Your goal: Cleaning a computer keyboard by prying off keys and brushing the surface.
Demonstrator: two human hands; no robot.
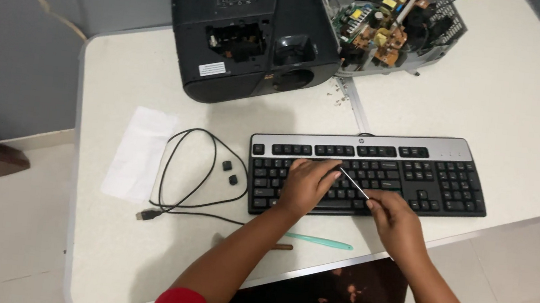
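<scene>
The white table (527, 125) fills most of the frame, and everything I am working with lies on it. At the top centre sits the black projector housing (249, 36) with its cover off, and just to its right, at the top edge, the bared circuit-board assembly (390, 30); a few small screws (339, 97) lie loose below it.

The black and silver keyboard (368, 175) lies across the middle of the frame, right in front of me. Its cable (195, 164) loops away to the left and ends unplugged near the lower left. Further left lies a sheet of white paper (139, 151).

My left hand (306, 185) lies flat on the left-centre keys, fingers pressed down and close together, steadying the board. My right hand (396, 221) is closed in a pinch on a thin metal tool (353, 184), whose tip reaches up and left to the keys by my left fingertips.

Two black keycaps (229, 173) lie on the table left of the keyboard, just inside the cable loop, so I judge that two keys are already off and the prying goes on; nearly all the keys are still seated. I cannot see the empty sockets, as my left hand covers that part.

Near the table's lower edge lies a teal pen-like tool (317, 241), unused, with a small brown piece (283, 247) just beside it.
</scene>
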